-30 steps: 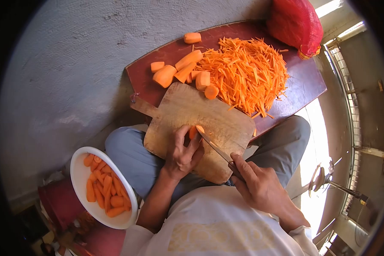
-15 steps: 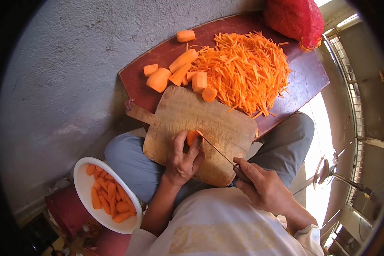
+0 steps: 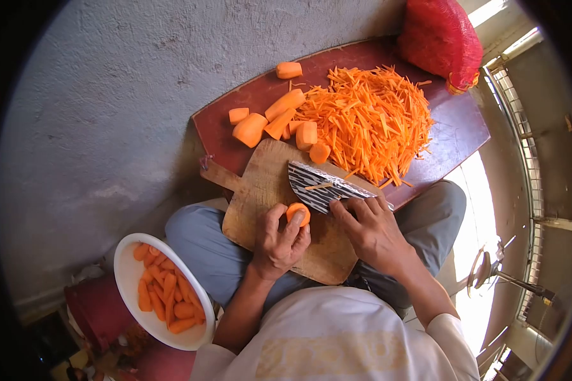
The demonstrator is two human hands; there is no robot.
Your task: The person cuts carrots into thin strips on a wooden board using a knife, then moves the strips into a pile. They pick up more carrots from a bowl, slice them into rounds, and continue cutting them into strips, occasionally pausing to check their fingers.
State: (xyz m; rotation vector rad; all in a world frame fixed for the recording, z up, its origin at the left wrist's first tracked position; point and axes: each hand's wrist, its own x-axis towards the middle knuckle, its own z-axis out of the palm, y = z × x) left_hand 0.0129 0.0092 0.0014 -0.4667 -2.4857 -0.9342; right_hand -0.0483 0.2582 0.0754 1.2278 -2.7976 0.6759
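Observation:
On the wooden cutting board [image 3: 251, 206] across my lap, my left hand [image 3: 278, 244] pinches a short carrot piece [image 3: 298, 214], its round cut face showing. My right hand [image 3: 376, 233] grips a knife [image 3: 327, 190] with a black-and-white patterned blade, turned so its broad side faces up. A thin carrot strip [image 3: 319, 186] lies on that blade. The knife is just beyond the carrot piece, apart from it. Most of its handle is hidden by my right hand.
Past the board, a dark red tabletop [image 3: 454, 136] bears a heap of carrot strips [image 3: 375, 124] and several carrot chunks [image 3: 250, 130]. A red mesh sack [image 3: 438, 44] sits at its far right. At lower left, a white basin [image 3: 122, 286] holds peeled carrots. A rough wall [image 3: 108, 127] rises at left.
My right hand has moved forward and lifted the knife off the carrot piece. The blade has turned from edge-on to broad side up. My left hand keeps the carrot piece on the board.

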